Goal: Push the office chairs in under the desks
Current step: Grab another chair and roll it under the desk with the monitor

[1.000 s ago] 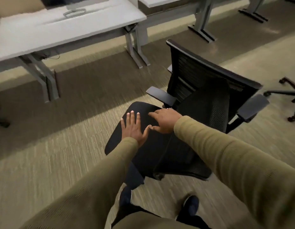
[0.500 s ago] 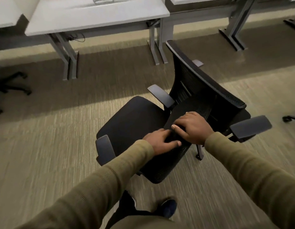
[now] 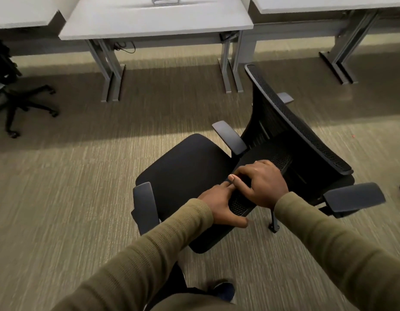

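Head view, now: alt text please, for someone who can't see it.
Both hands, left hand and right hand, grip the top edge of a black mesh office chair backrest. A second chair stands just behind it, with white desks beyond on carpet.

We reach forward with both arms in olive sleeves, hands meeting side by side. Our left hand curls its fingers down with the thumb pointing toward 3 o'clock; our right hand lies knuckles-up, fingers bent toward 9 o'clock, clasping.
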The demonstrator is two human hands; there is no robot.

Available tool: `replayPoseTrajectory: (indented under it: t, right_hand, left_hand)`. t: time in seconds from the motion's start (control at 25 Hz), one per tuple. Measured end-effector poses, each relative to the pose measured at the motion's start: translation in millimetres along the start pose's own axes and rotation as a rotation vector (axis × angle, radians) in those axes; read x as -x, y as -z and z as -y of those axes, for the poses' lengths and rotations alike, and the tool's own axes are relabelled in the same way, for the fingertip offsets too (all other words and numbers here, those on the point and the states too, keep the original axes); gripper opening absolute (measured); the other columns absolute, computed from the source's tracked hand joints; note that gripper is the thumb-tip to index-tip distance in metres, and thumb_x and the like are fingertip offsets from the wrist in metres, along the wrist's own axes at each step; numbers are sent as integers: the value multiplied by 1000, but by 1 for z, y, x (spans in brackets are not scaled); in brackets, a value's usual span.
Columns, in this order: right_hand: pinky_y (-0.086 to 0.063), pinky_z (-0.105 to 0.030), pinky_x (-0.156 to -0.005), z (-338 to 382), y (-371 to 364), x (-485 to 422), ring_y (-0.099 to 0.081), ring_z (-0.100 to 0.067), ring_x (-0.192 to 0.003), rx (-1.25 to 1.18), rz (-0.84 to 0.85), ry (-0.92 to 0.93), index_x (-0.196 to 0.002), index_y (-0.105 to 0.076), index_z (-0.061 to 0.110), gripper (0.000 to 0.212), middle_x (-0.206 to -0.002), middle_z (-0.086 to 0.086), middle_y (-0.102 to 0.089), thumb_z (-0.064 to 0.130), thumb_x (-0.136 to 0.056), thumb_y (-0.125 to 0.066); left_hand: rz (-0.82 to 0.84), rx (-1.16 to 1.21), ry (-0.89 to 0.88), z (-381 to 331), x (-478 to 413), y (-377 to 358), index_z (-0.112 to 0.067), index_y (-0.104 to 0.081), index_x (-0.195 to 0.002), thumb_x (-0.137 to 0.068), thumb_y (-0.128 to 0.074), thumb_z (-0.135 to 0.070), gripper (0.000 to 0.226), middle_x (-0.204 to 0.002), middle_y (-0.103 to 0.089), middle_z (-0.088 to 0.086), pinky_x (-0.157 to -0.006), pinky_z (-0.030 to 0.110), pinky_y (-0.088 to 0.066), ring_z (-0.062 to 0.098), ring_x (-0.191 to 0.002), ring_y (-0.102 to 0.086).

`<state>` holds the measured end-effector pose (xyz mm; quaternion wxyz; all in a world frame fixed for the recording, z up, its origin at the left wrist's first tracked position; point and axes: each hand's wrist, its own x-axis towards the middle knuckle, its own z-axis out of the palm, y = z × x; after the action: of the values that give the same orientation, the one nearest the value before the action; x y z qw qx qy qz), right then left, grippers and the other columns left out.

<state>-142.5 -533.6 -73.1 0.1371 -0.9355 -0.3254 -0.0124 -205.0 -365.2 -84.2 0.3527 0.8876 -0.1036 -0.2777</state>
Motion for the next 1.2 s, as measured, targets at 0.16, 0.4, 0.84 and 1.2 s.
replayPoseTrajectory:
  t: [0.16,0.4,0.84,1.2]
  right_hand:
    - [-34,-32,-93,8,-4,-10,-58,-8,-77,34,12,-13,-94,-70,32,61,-81,13,-68,70,-95,-21]
    - [-41,-38,-93,31,-16,-42,-59,-8,-78,27,1,-46,-95,-70,31,63,-81,13,-67,71,-94,-22]
    - [-40,-36,-85,123,-66,-150,-55,-11,-66,29,-131,-168,-76,-66,29,56,-65,10,-61,68,-95,-30]
    - [-40,-38,-74,215,-96,-275,-54,-14,-69,-82,43,-102,-79,-62,26,62,-71,9,-58,74,-93,-26]
  left_hand:
    - [5,54,-23,13,0,11,-25,-47,-137,-63,-82,-53,87,-124,-47,-7,-96,41,-54,16,-109,-54]
    - [23,54,-32,43,2,43,-23,-44,-143,-65,-86,-50,93,-131,-48,-3,-99,43,-52,19,-114,-53]
    - [66,-157,58,146,29,150,-26,-37,-146,-68,-75,-63,94,-117,-49,-7,-97,41,-50,19,-106,-53]
    - [-212,-437,380,256,89,237,-35,-46,-137,-71,-54,-76,78,-123,-60,-3,-99,43,-43,22,-111,-57]
